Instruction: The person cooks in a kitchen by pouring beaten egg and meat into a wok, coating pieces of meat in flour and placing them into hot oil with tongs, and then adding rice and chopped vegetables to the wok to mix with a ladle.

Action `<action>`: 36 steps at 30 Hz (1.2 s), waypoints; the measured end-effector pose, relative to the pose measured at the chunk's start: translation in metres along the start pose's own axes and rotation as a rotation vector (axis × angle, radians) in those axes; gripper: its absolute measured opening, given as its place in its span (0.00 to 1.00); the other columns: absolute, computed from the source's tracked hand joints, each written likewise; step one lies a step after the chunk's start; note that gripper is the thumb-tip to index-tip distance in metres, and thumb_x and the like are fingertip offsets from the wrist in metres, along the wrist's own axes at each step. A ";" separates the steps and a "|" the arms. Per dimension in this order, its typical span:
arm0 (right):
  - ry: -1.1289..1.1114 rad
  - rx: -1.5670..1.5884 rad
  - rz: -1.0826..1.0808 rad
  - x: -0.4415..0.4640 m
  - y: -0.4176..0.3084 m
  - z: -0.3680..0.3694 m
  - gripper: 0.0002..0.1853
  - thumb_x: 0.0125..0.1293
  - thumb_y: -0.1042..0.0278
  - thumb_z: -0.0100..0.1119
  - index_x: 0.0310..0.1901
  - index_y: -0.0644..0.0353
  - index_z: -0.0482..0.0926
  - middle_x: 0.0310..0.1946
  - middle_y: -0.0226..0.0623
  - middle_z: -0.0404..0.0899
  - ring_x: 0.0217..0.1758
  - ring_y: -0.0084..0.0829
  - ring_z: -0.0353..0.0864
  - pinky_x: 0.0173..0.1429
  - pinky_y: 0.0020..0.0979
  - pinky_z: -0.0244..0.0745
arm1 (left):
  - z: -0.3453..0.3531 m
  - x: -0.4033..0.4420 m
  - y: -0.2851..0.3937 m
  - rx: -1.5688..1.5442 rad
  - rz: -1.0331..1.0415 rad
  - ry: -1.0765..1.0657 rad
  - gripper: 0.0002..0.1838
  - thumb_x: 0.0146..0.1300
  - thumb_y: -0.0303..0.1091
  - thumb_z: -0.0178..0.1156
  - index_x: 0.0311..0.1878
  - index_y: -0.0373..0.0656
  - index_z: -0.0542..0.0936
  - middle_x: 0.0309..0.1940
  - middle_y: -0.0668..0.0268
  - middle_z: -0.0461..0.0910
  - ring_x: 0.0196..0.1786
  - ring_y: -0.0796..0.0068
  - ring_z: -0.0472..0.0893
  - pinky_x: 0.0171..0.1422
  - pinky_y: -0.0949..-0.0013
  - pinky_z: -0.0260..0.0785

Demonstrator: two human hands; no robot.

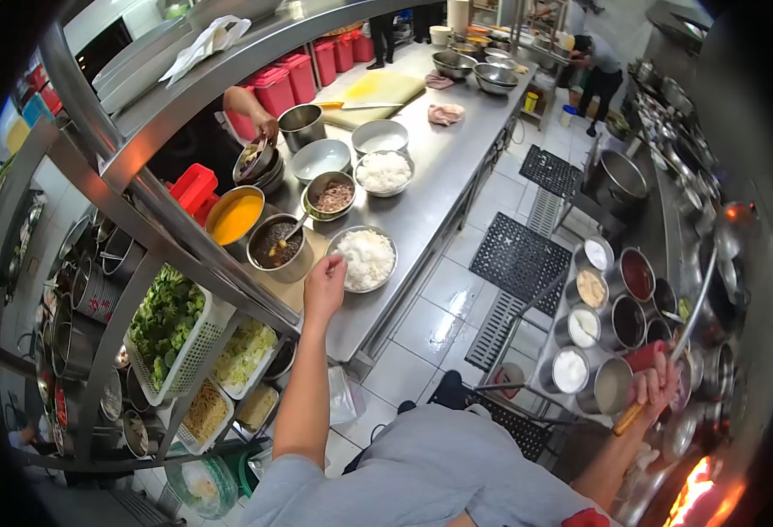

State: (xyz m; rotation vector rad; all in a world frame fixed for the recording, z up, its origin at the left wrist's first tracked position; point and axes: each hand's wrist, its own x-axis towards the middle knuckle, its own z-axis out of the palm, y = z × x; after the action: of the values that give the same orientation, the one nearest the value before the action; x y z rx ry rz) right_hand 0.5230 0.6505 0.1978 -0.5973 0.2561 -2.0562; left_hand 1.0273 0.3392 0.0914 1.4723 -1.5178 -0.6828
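Note:
My left hand is at the near left edge of a metal bowl of white rice, fingers curled closed; whether they grip the rim or anything else is hidden. Just left of it stands a pot of dark sauce with a spoon in it. Over on the right, my right hand is wrapped around the wooden handle of a long metal ladle, whose shaft points up and away over the stove side. Beneath that hand are several metal containers, among them one of pale liquid.
Flames burn at lower right. Another person's hand holds a bowl across the steel counter. A shelf post rises at left, above a broccoli basket. Black mats lie on the floor.

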 end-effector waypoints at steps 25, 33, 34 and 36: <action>-0.132 -0.231 1.281 0.346 0.327 -0.016 0.19 0.62 0.73 0.57 0.53 0.58 0.64 0.16 0.23 0.57 0.06 0.14 0.54 0.08 0.27 0.64 | 0.024 0.265 -0.028 0.572 -0.481 0.199 0.09 0.59 0.33 0.52 0.42 0.44 0.75 0.43 0.47 0.81 0.51 0.41 0.79 0.55 0.48 0.69; -0.442 -0.316 1.608 0.374 0.421 0.055 0.16 0.62 0.75 0.56 0.50 0.59 0.66 0.17 0.22 0.59 0.07 0.13 0.55 0.10 0.23 0.62 | 0.022 0.258 -0.040 0.332 -0.652 0.243 0.11 0.59 0.27 0.52 0.44 0.37 0.73 0.42 0.42 0.81 0.50 0.45 0.81 0.50 0.51 0.74; -0.491 -0.378 1.616 0.375 0.430 0.063 0.15 0.62 0.75 0.56 0.50 0.59 0.67 0.17 0.22 0.59 0.07 0.13 0.55 0.10 0.23 0.62 | 0.025 0.257 -0.035 0.187 -0.705 0.240 0.11 0.59 0.26 0.51 0.45 0.35 0.73 0.42 0.42 0.81 0.48 0.47 0.82 0.48 0.52 0.75; -0.589 -0.487 1.607 0.374 0.444 0.078 0.14 0.62 0.78 0.54 0.50 0.59 0.68 0.19 0.24 0.62 0.08 0.14 0.58 0.11 0.23 0.61 | 0.028 0.256 -0.038 0.076 -0.728 0.246 0.12 0.59 0.25 0.52 0.46 0.34 0.72 0.43 0.42 0.81 0.44 0.49 0.84 0.45 0.55 0.77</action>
State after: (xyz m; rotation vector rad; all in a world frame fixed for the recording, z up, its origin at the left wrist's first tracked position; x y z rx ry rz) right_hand 0.7310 0.1031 0.2005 -0.8322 0.6168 -0.2351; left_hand 1.0468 0.0802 0.1015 2.1010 -0.8055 -0.8200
